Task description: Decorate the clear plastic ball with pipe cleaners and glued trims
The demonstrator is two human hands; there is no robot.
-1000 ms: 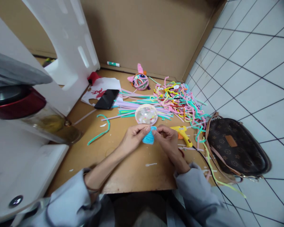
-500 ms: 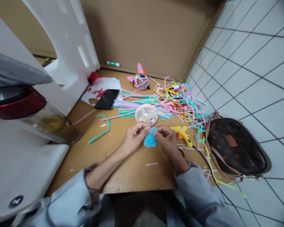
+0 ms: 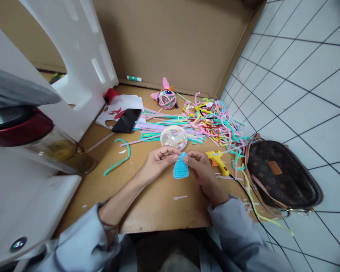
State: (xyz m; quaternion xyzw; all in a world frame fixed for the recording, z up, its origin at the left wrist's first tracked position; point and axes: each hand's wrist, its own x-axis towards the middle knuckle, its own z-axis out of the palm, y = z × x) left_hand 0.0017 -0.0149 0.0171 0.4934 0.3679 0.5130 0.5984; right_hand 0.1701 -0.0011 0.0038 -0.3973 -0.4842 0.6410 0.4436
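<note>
Between my hands hangs a small blue ribbed piece, narrow at the top and wider below, apparently of bent pipe cleaner. My left hand pinches its upper left edge with thumb and fingers. From the other side my right hand grips the upper right part, thumb in front. Just beyond the fingers lies a clear round plastic shell with a pale rim and small coloured bits. A yellow glue gun rests to the right of my right hand, its black cord running toward the front edge.
Straight pipe cleaners and a tangled multicoloured pile lie behind. A pink-eared ball figure sits at the back. Left are a phone, a bent green pipe cleaner and a glass bottle. A brown handbag stands right.
The blue piece has tilted slightly and shows more of its widened lower part and rounded top. Both hands keep their pinch on it. The whole view has shifted a little.
</note>
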